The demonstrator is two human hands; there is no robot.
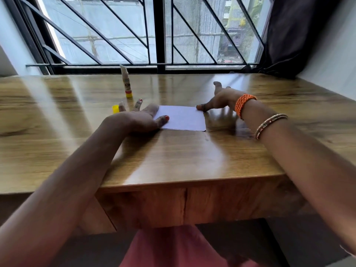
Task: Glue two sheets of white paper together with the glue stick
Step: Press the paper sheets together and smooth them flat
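On table: white paper flat, edges aligned, rounded corners.

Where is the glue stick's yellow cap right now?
In the head view the yellow cap lies on the wooden table, just left of the left hand fingertips and in front of the upright glue stick.

glossy wood-grain table; matt white paper; smooth plastic glue stick.
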